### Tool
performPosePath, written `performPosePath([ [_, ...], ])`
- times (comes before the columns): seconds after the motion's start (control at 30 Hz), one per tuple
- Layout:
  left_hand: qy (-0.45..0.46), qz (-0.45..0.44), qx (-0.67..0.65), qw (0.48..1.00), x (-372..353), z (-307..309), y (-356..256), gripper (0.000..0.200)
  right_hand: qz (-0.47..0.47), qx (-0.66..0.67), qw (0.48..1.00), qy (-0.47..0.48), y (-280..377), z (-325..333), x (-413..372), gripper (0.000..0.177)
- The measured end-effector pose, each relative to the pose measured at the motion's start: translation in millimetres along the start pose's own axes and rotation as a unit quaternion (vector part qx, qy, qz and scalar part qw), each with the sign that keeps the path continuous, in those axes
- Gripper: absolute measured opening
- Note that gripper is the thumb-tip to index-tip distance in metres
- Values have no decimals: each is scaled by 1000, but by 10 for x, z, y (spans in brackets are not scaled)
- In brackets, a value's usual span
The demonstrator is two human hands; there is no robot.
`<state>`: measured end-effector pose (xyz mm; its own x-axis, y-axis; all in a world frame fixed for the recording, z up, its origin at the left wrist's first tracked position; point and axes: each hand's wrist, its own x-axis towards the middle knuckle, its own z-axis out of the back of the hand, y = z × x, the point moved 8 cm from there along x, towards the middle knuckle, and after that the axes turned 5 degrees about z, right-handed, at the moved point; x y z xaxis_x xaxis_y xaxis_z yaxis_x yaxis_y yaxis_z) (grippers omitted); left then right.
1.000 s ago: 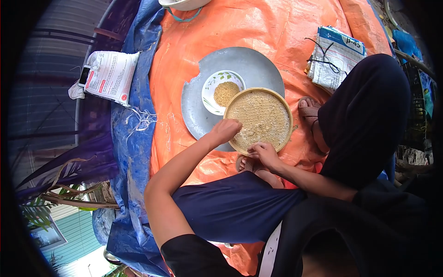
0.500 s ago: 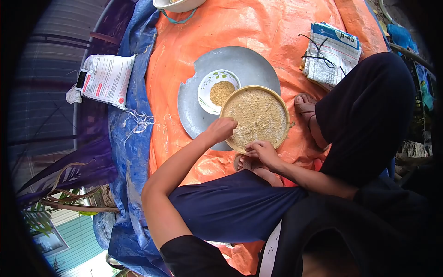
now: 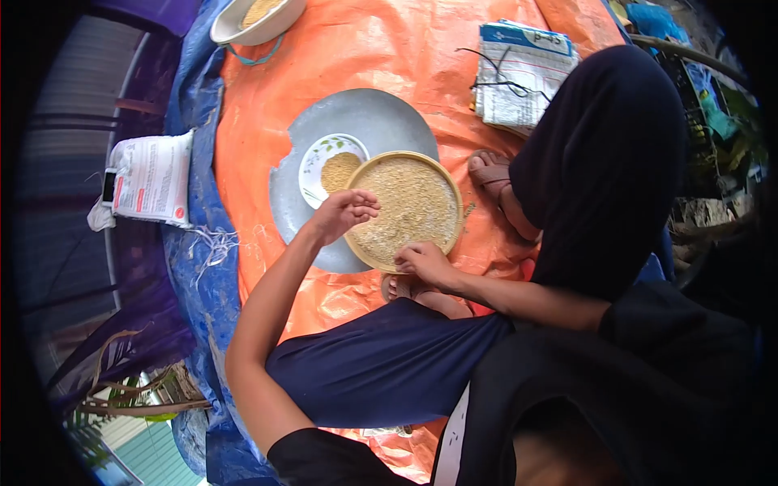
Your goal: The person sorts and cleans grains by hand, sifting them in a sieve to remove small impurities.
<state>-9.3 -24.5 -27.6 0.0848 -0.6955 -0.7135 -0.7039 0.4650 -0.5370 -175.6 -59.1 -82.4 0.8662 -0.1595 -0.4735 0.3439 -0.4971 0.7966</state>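
Observation:
A round shallow tray with a tan rim point(image 3: 458, 193), covered with pale grain point(image 3: 405, 202), rests partly over a dented grey metal disc point(image 3: 381, 117). Beside it, a white bowl with a leaf pattern point(image 3: 312, 166) holds golden grain point(image 3: 339, 172); the tray overlaps the bowl's edge. Over the tray's left side, my left hand point(image 3: 346, 214) is raised with its fingers apart, holding nothing visible. My right hand point(image 3: 423, 264) is at the tray's lower edge, its fingers curled together with their tips over the grain. Anything between those fingers is hidden.
An orange tarp point(image 3: 365, 49) lies beneath everything, with a blue tarp point(image 3: 190, 283) along the left. A basin point(image 3: 263, 31) of grain stands at upper left. Folded white sacks point(image 3: 515, 89) lie near my raised knee, and a white printed bag point(image 3: 154, 182) sits at far left.
My left hand has gone from closed fingers to spread ones above the tray. My right hand stays at the tray's lower edge. The whole view has shifted, moving the scene leftward.

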Motion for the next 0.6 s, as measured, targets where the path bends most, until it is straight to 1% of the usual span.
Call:
performPosePath([
  [0.17, 4, 43, -2, 999, -16, -122, 147, 42, -16, -11, 1000, -17, 26, 10, -19, 27],
  [0.3, -7, 69, 7, 998, -31, -110, 284, 47, -34, 10, 999, -16, -23, 11, 2, 28],
  [0.4, -6, 74, 6, 997, -56, -114, 250, 43, -38, 35, 998, -30, -19, 11, -3, 28],
  [0.5, -28, 63, 78, 995, -57, -78, 191, 37, -66, 37, 997, -25, -54, 13, 3, 26],
  [0.6, -18, 67, 77, 995, -48, -90, 199, 30, -72, 77, 994, -42, -36, 29, 8, 29],
])
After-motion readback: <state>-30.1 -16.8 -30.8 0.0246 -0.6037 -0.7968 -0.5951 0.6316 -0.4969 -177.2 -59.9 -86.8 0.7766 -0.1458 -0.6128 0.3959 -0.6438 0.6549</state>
